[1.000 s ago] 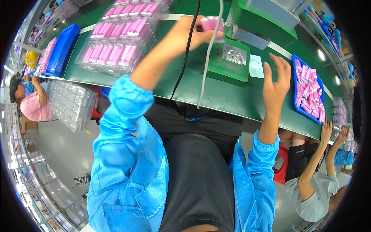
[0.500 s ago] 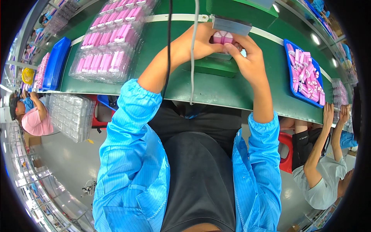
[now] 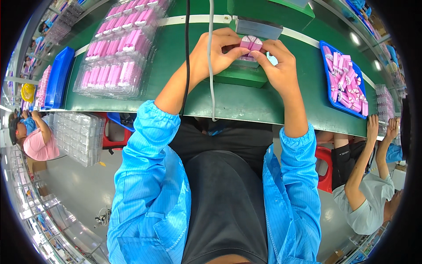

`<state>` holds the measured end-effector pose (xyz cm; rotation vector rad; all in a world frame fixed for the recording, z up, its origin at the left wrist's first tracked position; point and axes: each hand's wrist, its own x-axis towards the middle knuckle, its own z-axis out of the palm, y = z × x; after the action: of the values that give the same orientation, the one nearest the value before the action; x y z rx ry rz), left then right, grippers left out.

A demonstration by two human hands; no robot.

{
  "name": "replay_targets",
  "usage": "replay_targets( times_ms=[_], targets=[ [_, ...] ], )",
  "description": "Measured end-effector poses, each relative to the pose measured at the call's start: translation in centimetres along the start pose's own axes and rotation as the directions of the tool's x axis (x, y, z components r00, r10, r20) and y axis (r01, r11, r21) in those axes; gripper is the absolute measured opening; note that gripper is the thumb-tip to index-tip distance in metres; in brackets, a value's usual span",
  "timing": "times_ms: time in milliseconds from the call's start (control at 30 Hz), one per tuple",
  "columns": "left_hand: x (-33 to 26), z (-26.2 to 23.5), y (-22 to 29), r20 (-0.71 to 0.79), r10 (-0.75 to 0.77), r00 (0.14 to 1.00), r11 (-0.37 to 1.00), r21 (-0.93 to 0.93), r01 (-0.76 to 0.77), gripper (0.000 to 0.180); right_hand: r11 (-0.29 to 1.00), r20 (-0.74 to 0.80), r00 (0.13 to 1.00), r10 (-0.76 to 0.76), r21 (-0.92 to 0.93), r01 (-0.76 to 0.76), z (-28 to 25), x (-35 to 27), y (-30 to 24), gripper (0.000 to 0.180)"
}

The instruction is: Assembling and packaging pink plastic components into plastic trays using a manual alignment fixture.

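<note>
Several pink pieces with pale triangular ends [image 3: 251, 42] stand bunched together between my two hands. My left hand [image 3: 218, 52] grips the bunch from the left, thumb and fingers pressed against it. From the other side my right hand [image 3: 279, 64] pinches it with the thumb in front. Below lies a green block [image 3: 241, 78], partly covered by my hands. Close behind the bunch rises a grey angled plate [image 3: 258, 29]. Whether the bunch touches the block is hidden.
Clear plastic trays of pink pieces [image 3: 110, 72] are on the left of the green table [image 3: 246, 110]. A blue bin [image 3: 347, 81] of loose pink pieces stands right, a blue tray [image 3: 59, 79] far left. Cables [image 3: 211, 88] hang before my left arm. Co-workers sit both sides.
My hands have shifted slightly left with the view. The fingers have drawn back around the pink bunch, so more of its triangular ends show.
</note>
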<state>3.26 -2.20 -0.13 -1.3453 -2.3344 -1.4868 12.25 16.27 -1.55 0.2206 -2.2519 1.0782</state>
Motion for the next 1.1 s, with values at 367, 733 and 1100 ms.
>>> replay_targets(
  times_ms=[367, 733, 1100],
  targets=[
    [-0.7, 0.6, -0.5, -0.043, 0.012, 0.999, 1.0, -0.027, -0.013, 0.023, 0.999, -0.044, 0.998, -0.049, -0.023, 0.048, 0.3, -0.2, 0.1, 0.021],
    [-0.6, 1.1, -1.7, -0.086, 0.097, 0.992, 0.995, 0.022, -0.096, 0.024, 0.993, -0.046, 0.996, -0.083, -0.089, 0.078, 0.4, -0.2, 0.3, 0.02],
    [-0.7, 0.4, -1.0, 0.018, -0.097, 0.995, 0.993, -0.065, 0.098, 0.022, 0.999, -0.05, 0.999, -0.016, -0.036, 0.014, 0.4, -0.3, 0.3, 0.019]
  ],
)
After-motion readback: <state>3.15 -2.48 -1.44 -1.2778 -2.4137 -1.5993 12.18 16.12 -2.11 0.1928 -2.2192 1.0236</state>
